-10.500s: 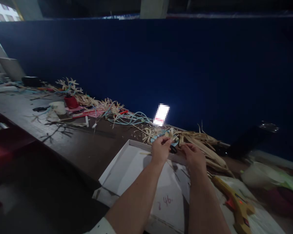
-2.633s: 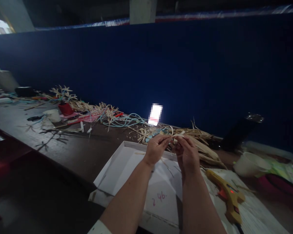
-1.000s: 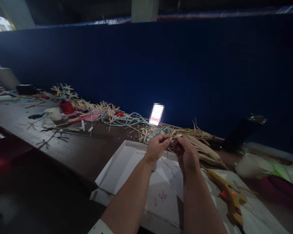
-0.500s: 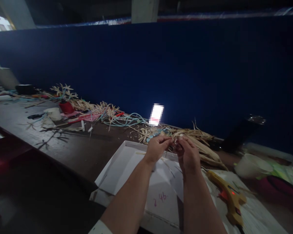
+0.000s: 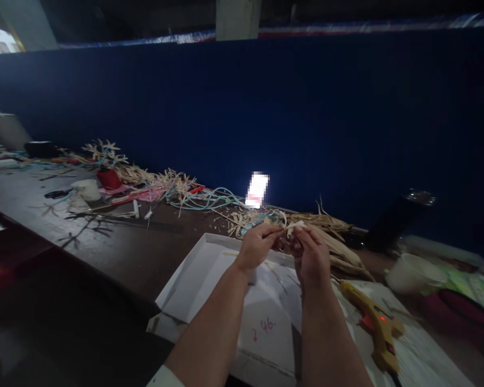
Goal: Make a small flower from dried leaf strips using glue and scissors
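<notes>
My left hand (image 5: 259,246) and right hand (image 5: 311,253) both pinch one pale dried leaf strip (image 5: 294,228), held above the white cardboard tray (image 5: 193,274) on the table. Brittle stuff: pulling too hard between grips likely snaps it, and the glue gun (image 5: 373,321) lies near my right arm.

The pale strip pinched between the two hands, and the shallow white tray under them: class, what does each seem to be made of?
Pale tan strip: probably dried husk or straw, matte and fibrous, matching the heap of dry leaves behind. Shallow white tray: apparently cardboard, matte, with folded walls and pink handwriting. Left hand and right hand both pinch the strip.
</notes>
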### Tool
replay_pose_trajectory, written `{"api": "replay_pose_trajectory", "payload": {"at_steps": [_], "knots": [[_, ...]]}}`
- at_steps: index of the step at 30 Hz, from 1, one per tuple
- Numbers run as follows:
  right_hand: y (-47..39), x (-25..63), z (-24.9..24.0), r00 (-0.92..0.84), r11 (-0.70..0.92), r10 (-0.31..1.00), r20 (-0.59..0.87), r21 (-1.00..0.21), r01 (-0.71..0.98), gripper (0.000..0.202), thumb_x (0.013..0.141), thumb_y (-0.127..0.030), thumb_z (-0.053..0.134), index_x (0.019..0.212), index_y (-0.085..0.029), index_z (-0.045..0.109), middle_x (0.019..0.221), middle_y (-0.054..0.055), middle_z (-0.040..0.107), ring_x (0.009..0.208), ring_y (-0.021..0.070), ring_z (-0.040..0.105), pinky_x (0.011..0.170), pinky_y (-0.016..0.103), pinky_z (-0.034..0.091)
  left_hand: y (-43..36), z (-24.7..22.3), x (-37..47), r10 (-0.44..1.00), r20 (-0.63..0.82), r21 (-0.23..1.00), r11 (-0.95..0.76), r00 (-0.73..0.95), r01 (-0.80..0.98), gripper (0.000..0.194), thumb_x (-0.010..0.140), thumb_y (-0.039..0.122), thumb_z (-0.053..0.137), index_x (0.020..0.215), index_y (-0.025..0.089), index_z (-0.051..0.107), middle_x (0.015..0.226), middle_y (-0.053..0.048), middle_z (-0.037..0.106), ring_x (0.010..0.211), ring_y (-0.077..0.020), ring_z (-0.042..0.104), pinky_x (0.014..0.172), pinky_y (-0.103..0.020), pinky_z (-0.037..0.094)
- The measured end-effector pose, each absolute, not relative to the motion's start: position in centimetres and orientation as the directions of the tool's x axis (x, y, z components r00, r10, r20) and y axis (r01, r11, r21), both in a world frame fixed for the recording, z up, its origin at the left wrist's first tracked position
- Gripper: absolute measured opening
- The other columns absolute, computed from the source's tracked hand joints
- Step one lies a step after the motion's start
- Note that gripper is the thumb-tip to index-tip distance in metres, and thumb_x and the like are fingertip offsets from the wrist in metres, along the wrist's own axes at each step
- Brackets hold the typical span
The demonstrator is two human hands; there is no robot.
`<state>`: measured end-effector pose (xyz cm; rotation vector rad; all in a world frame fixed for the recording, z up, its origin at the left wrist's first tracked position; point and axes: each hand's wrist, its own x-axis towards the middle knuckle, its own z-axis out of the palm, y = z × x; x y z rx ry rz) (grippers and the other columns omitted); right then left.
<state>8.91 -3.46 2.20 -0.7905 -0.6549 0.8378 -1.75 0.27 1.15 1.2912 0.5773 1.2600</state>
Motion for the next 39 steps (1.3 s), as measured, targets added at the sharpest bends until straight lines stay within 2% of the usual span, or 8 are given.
{"api": "replay_pose_trajectory", "payload": {"at_steps": [7,13,16,29,39], "knots": [[-3.7,8.7,2.5,0.516,0.428,0.832,0.204,-0.827,-0.364,0.021,0.057,-0.027,0.078,0.069,-0.018,0.063,0.052,-0.006,0.051,0.043,0.0045,0.038,0.041,0.017,0.029,0.3,1.0,-2.1,0.845,0.421,0.885,-0.303,0.329,-0.353,0.026,0.073,0.037,0.066,0.087,0.016,0.074,0.091,-0.008,0.066,0.064,-0.0103,0.056,0.061,-0.024,0.050],[-3.7,8.7,2.5,0.489,0.432,0.843,0.226,-0.826,-0.363,0.017,0.059,-0.023,0.077,0.068,-0.017,0.064,0.053,-0.006,0.051,0.045,0.0039,0.037,0.042,0.016,0.030,0.4,1.1,-1.8,0.882,0.371,0.891,-0.250,0.290,-0.378,0.025,0.068,0.036,0.070,0.083,0.016,0.074,0.080,-0.005,0.066,0.058,-0.0085,0.053,0.060,-0.024,0.046],[-3.7,8.7,2.3,0.483,0.423,0.848,0.217,-0.827,-0.371,0.018,0.058,-0.022,0.077,0.071,-0.017,0.065,0.054,-0.005,0.052,0.045,0.0038,0.037,0.041,0.015,0.029,0.5,1.1,-1.8,0.885,0.368,0.890,-0.246,0.286,-0.385,0.024,0.067,0.034,0.071,0.082,0.016,0.074,0.080,-0.005,0.066,0.059,-0.0084,0.053,0.059,-0.024,0.045],[-3.3,9.1,1.5,0.471,0.415,0.852,0.230,-0.845,-0.337,0.018,0.060,-0.026,0.076,0.071,-0.017,0.067,0.057,-0.004,0.054,0.046,0.0045,0.038,0.041,0.017,0.029,0.1,1.8,-2.0,0.917,0.254,0.919,-0.129,0.307,-0.373,0.026,0.063,0.032,0.074,0.083,0.015,0.073,0.068,-0.002,0.067,0.054,-0.0080,0.052,0.057,-0.022,0.044],[-3.5,8.8,2.0,0.481,0.409,0.849,0.221,-0.850,-0.331,0.019,0.058,-0.026,0.076,0.070,-0.017,0.065,0.055,-0.004,0.052,0.046,0.0051,0.037,0.041,0.017,0.030,-0.1,2.3,-2.1,0.926,0.230,0.914,-0.101,0.298,-0.393,0.022,0.060,0.030,0.075,0.076,0.015,0.073,0.063,-0.001,0.065,0.051,-0.0063,0.050,0.053,-0.020,0.043]]}}
